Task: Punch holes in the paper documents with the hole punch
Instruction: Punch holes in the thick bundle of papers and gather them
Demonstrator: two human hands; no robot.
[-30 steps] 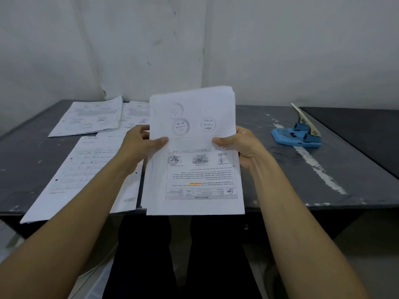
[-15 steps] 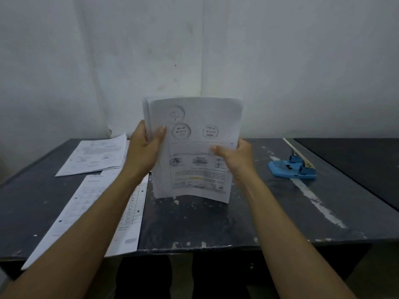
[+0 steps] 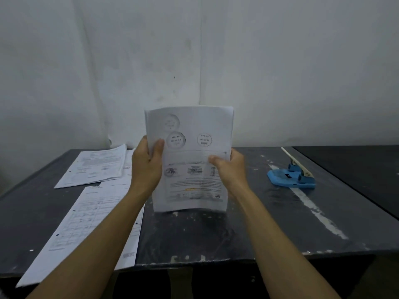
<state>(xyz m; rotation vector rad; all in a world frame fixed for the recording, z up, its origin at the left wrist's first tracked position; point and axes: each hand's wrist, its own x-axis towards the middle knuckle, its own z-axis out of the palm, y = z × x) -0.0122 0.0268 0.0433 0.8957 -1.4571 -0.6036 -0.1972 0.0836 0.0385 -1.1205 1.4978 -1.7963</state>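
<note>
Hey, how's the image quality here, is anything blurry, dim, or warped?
Head view: dim, flat light with a bluish cast; the white printed paper stack in both hands is softly blurred, its small print unreadable; the dark grey table edges bow from wide-angle distortion; the blue hole punch stays fairly sharp.

— What's the table like?
— Dark and scuffed, with a white paint streak on its right side.
— And what's lying on it?
— A blue hole punch by the streak, one pile of papers at the back left, and printed sheets overhanging the front edge.
</note>
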